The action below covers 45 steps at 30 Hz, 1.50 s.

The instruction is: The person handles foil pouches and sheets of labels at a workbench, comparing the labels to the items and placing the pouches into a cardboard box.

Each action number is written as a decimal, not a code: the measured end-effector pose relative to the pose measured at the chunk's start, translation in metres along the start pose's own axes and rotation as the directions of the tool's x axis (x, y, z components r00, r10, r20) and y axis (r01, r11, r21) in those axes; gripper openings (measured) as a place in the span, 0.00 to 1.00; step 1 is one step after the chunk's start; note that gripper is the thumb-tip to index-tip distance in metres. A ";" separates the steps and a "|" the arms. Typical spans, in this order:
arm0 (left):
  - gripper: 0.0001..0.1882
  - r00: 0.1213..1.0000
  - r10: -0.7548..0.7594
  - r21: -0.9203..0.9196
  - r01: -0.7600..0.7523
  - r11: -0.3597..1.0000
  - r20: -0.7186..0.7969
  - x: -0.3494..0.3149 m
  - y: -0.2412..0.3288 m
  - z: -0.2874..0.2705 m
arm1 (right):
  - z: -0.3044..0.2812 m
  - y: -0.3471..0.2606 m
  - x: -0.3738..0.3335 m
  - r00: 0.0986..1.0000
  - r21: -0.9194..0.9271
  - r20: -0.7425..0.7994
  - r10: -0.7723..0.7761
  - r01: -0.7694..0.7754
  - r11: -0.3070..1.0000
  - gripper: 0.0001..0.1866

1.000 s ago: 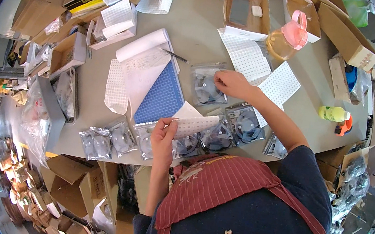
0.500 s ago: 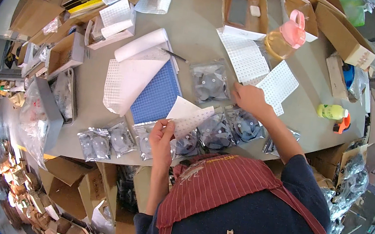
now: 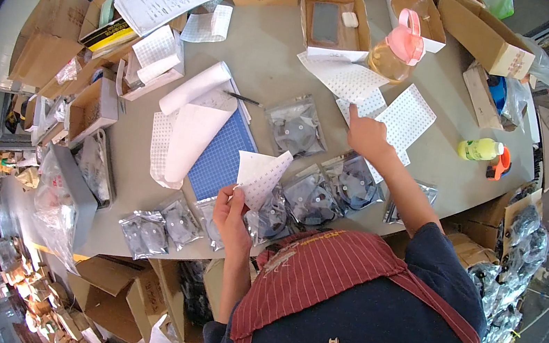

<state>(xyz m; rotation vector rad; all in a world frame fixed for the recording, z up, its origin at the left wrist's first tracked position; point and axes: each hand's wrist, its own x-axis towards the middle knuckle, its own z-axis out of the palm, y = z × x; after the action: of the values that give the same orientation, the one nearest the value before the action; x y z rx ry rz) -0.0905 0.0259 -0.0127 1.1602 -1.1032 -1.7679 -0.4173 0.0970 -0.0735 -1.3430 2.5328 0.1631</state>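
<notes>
My left hand (image 3: 232, 220) pinches a small, curled sheet of labels (image 3: 261, 175), white with rows of small printed marks, above the table's near edge. My right hand (image 3: 370, 139) stretches its index finger to the edge of loose white label sheets (image 3: 408, 120); its other fingers look curled under. Beyond that fingertip, another label sheet (image 3: 344, 76) bends upward. Clear bags of dark parts (image 3: 313, 194) lie in a row between my arms, each with a small round white label. One more bag (image 3: 296, 129) lies farther in, between my hands.
Left of centre are a blue gridded mat (image 3: 224, 157), partly rolled white sheets (image 3: 191, 114) and a black pen (image 3: 242, 98). A pink-lidded bottle (image 3: 401, 45), open boxes (image 3: 334, 46), a green bottle (image 3: 481, 150) and an orange tape roll (image 3: 499, 164) stand farther off.
My right index finger has straightened and moved up onto the label sheets. The far sheet now bends. My left hand and its label sheet have shifted slightly; the whole view has moved a little.
</notes>
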 end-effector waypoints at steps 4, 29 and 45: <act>0.09 0.998 -0.013 -0.026 0.012 1.000 -0.063 -0.001 -0.001 -0.002 | -0.009 0.026 0.029 0.989 0.133 0.034 0.146 -0.149 0.980 0.35; 0.08 0.999 0.028 -0.003 -0.028 1.000 -0.040 0.002 0.006 0.001 | -0.003 0.005 0.073 0.916 0.587 -0.339 -0.213 0.383 0.714 0.10; 0.09 0.960 0.255 0.087 -0.246 0.965 -0.118 -0.024 0.028 -0.003 | 0.004 0.008 0.057 0.966 0.328 -0.257 -0.015 0.102 0.939 0.14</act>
<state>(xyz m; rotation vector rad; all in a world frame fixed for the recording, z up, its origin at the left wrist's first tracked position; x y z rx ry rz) -0.0769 0.0362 0.0199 1.1063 -1.1873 -1.4505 -0.4538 0.0577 -0.0939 -1.3668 2.5574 -0.4657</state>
